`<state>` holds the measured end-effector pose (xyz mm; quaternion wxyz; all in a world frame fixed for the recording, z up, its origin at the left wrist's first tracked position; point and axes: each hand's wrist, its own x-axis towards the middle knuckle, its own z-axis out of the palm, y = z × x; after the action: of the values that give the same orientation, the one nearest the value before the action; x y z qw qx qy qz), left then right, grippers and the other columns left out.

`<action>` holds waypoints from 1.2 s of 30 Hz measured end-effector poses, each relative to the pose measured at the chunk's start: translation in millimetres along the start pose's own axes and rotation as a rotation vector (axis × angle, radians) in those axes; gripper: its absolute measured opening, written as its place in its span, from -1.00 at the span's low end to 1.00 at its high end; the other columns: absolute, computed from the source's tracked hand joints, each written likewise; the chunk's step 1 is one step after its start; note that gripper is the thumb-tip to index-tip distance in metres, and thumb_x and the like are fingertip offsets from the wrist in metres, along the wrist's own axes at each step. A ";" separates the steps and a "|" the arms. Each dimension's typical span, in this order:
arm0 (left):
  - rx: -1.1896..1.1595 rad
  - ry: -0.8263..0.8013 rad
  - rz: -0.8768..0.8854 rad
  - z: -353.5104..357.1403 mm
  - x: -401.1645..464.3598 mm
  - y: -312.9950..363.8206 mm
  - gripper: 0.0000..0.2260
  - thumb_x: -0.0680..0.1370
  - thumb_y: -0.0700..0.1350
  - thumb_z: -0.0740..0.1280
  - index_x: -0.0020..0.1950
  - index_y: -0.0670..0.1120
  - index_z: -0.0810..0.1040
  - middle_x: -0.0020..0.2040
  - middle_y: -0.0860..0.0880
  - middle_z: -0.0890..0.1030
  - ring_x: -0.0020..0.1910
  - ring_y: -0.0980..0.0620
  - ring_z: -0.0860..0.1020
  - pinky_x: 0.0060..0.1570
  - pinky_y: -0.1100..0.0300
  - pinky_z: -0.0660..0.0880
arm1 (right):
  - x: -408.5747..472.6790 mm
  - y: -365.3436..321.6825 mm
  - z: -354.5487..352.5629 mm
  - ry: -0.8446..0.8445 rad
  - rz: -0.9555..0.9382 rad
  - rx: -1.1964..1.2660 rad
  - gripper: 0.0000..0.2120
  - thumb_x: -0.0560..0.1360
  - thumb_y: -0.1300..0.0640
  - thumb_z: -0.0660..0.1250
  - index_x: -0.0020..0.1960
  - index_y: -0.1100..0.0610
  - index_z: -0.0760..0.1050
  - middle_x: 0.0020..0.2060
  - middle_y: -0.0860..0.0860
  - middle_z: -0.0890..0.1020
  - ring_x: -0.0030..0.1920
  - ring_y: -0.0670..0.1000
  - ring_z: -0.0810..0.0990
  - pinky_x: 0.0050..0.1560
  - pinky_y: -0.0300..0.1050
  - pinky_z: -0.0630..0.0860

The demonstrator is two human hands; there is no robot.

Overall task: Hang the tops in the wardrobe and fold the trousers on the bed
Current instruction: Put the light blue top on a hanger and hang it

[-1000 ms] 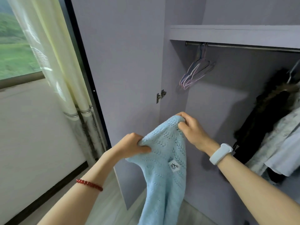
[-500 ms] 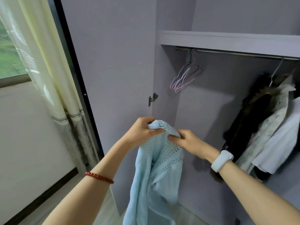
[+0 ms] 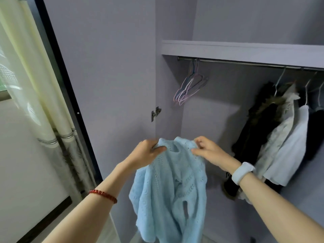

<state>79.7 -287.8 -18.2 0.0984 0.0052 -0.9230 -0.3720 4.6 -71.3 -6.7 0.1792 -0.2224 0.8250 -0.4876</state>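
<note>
Hands [image 3: 147, 153] have spread the blue sweater [image 3: 171, 190] neckline apart.

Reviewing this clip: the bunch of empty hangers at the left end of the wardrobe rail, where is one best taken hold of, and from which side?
Probably by the lower bar or shoulder of the front hanger in the empty hangers, coming from below and in front. Their hooks sit on the rail right under the shelf, and the frames swing out toward the opening. The right hand is nearer but grips the blue knit top, as does the left hand.
</note>
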 end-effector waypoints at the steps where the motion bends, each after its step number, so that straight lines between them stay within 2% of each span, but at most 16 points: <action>1: -0.024 0.002 0.044 -0.8 11.8 10.5 -0.61 0.56 -0.08 0.30 -0.36 -0.09 0.16 -0.45 0.06 0.18 -0.45 0.10 0.14 -0.44 0.26 0.12 | 3.7 1.4 2.2 -0.072 0.012 -0.018 -0.74 0.52 0.22 0.30 0.15 0.04 0.32 -0.24 -0.01 0.52 -0.29 -0.08 0.47 -0.30 -0.36 0.39; 3: -0.055 0.009 0.087 -4.6 27.4 24.2 -0.64 0.56 -0.09 0.30 -0.33 -0.11 0.20 -0.43 0.05 0.17 -0.46 0.11 0.13 -0.44 0.25 0.11 | 8.7 -0.4 10.5 -0.158 0.014 -0.030 -0.62 0.52 0.21 0.30 0.24 -0.01 0.23 -0.32 -0.01 0.48 -0.46 -0.20 0.41 -0.43 -0.40 0.32; 5: -0.070 0.021 0.118 -5.4 48.4 33.9 -0.66 0.56 -0.09 0.30 -0.32 -0.12 0.22 -0.43 0.05 0.18 -0.49 0.13 0.14 -0.46 0.27 0.13 | 17.1 0.6 4.6 -0.125 -0.046 -0.056 -0.76 0.53 0.25 0.28 0.18 0.09 0.39 -0.38 -0.03 0.44 -0.53 -0.27 0.39 -0.43 -0.40 0.31; 6: -0.071 0.039 0.126 -7.6 58.0 35.0 -0.64 0.56 -0.09 0.31 -0.33 -0.11 0.21 -0.45 0.06 0.18 -0.51 0.14 0.15 -0.48 0.28 0.14 | 22.7 -0.7 -0.8 -0.085 -0.085 -0.064 -0.90 0.54 0.27 0.26 0.03 0.13 0.47 -0.41 -0.04 0.42 -0.53 -0.27 0.37 -0.40 -0.38 0.31; 8: -0.072 0.080 0.108 -14.4 77.3 32.2 -0.63 0.55 -0.09 0.33 -0.37 -0.09 0.22 -0.47 0.07 0.21 -0.54 0.14 0.19 -0.49 0.30 0.16 | 41.1 1.2 -16.7 0.088 -0.154 -0.056 -0.84 0.56 0.25 0.23 -0.18 0.09 0.44 -0.43 -0.03 0.41 -0.46 -0.19 0.36 -0.35 -0.30 0.30; 10: -0.071 0.102 0.062 -22.4 100.1 22.4 -0.69 0.52 -0.10 0.37 -0.36 -0.08 0.34 -0.48 0.06 0.30 -0.57 0.17 0.25 -0.51 0.34 0.21 | 67.4 3.9 -37.0 0.351 -0.186 0.066 -0.81 0.57 0.25 0.20 -0.21 0.10 0.41 -0.40 0.01 0.41 -0.37 -0.07 0.35 -0.30 -0.23 0.32; 12: -0.076 0.095 0.004 -26.1 123.8 9.3 -0.78 0.48 -0.12 0.41 -0.32 -0.03 0.45 -0.46 0.06 0.38 -0.58 0.21 0.29 -0.51 0.38 0.24 | 97.5 7.9 -56.4 0.546 -0.195 0.212 -0.79 0.57 0.26 0.18 -0.24 0.14 0.40 -0.38 0.02 0.41 -0.37 -0.06 0.34 -0.32 -0.27 0.34; 13: -0.076 0.099 -0.014 -26.7 132.2 4.1 -0.80 0.48 -0.13 0.42 -0.31 -0.01 0.48 -0.45 0.05 0.41 -0.57 0.21 0.31 -0.50 0.39 0.24 | 109.6 9.4 -61.7 0.554 -0.188 0.237 -0.79 0.57 0.27 0.17 -0.23 0.17 0.42 -0.38 0.02 0.43 -0.38 -0.07 0.36 -0.35 -0.30 0.35; 15: -0.090 0.136 -0.025 -25.0 150.3 -1.9 -0.82 0.48 -0.15 0.41 -0.29 0.03 0.51 -0.41 0.04 0.46 -0.52 0.22 0.36 -0.44 0.37 0.29 | 139.5 13.3 -66.6 0.414 -0.162 0.209 -0.84 0.56 0.30 0.18 -0.11 0.30 0.52 -0.37 0.03 0.47 -0.42 -0.13 0.44 -0.37 -0.36 0.38; 17: -0.131 0.183 -0.033 -21.6 175.3 -5.6 -0.86 0.48 -0.19 0.40 -0.23 0.01 0.55 -0.37 0.06 0.51 -0.48 0.25 0.41 -0.41 0.40 0.32 | 179.9 22.0 -70.3 0.286 -0.106 0.182 -0.84 0.55 0.31 0.20 0.01 0.27 0.55 -0.32 0.00 0.53 -0.44 -0.23 0.48 -0.35 -0.40 0.40; 18: -0.158 0.200 -0.044 -20.8 184.6 -5.6 -0.90 0.48 -0.20 0.40 -0.20 -0.04 0.56 -0.37 0.05 0.51 -0.49 0.26 0.41 -0.43 0.43 0.31 | 198.6 25.2 -72.7 0.293 -0.085 0.196 -0.84 0.55 0.29 0.20 0.03 0.25 0.55 -0.28 0.03 0.56 -0.41 -0.21 0.49 -0.32 -0.36 0.41; 21: -0.241 0.259 -0.106 -16.6 213.0 -11.7 -0.99 0.48 -0.20 0.40 -0.14 -0.12 0.60 -0.30 -0.05 0.52 -0.38 0.16 0.41 -0.37 0.35 0.32 | 256.8 29.9 -84.3 0.357 0.046 0.415 -0.87 0.55 0.29 0.18 0.00 0.17 0.49 -0.16 0.12 0.55 -0.31 -0.04 0.46 -0.26 -0.21 0.41; 25: -0.326 0.359 -0.191 -10.6 240.4 -22.8 -0.95 0.49 -0.19 0.40 -0.09 -0.17 0.61 -0.19 -0.12 0.59 -0.23 0.01 0.50 -0.17 0.13 0.42 | 327.3 30.9 -95.6 0.283 0.224 0.769 -0.92 0.55 0.22 0.21 -0.09 0.14 0.46 -0.20 0.05 0.55 -0.27 -0.02 0.46 -0.25 -0.20 0.40; 28: -0.348 0.368 -0.217 -6.4 251.7 -25.9 -0.96 0.48 -0.20 0.40 -0.17 -0.12 0.59 -0.21 -0.11 0.59 -0.24 0.01 0.50 -0.17 0.11 0.43 | 366.5 30.5 -95.7 0.263 0.232 0.764 -0.91 0.53 0.17 0.27 -0.15 0.12 0.47 -0.30 0.03 0.53 -0.37 -0.05 0.42 -0.43 -0.26 0.34; 32: -0.356 0.389 -0.243 -1.5 256.9 -29.6 -0.86 0.49 -0.22 0.39 -0.25 -0.03 0.55 -0.26 -0.07 0.56 -0.27 0.02 0.49 -0.23 0.16 0.43 | 385.3 25.4 -88.7 0.274 0.207 0.681 -0.84 0.49 0.30 0.24 -0.25 0.16 0.47 -0.39 0.06 0.48 -0.51 -0.07 0.38 -0.60 -0.32 0.25; 36: -0.355 0.388 -0.254 2.2 254.5 -30.9 -0.85 0.49 -0.21 0.39 -0.26 -0.02 0.56 -0.30 -0.02 0.55 -0.37 0.16 0.47 -0.34 0.33 0.41 | 382.9 26.4 -90.6 0.333 0.153 0.640 -0.78 0.50 0.33 0.20 -0.30 0.16 0.45 -0.40 0.07 0.47 -0.41 0.00 0.42 -0.41 -0.17 0.35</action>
<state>-172.3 -329.6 4.3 0.2249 0.1745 -0.7993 -0.5292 -367.4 -201.9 -18.5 0.1388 -0.0103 0.6629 -0.7356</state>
